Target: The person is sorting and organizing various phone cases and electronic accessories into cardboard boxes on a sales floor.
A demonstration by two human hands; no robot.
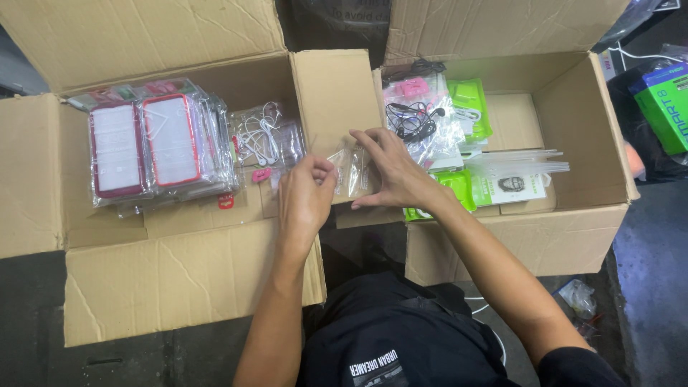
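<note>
My left hand (pixel 307 197) and my right hand (pixel 390 170) both pinch a small clear plastic bag (pixel 351 170) between the two open cardboard boxes. The left fingers are curled on the bag's left edge. The right fingers lie spread over its right side, resting on a box flap (pixel 337 89).
The left cardboard box (pixel 179 272) holds stacked red-rimmed phone cases in clear sleeves (pixel 154 143) and bagged white earphones (pixel 265 136). The right box (pixel 573 236) holds bagged black earphones (pixel 416 118) and green-and-white packets (pixel 502 188). A green carton (pixel 663 104) lies at the far right.
</note>
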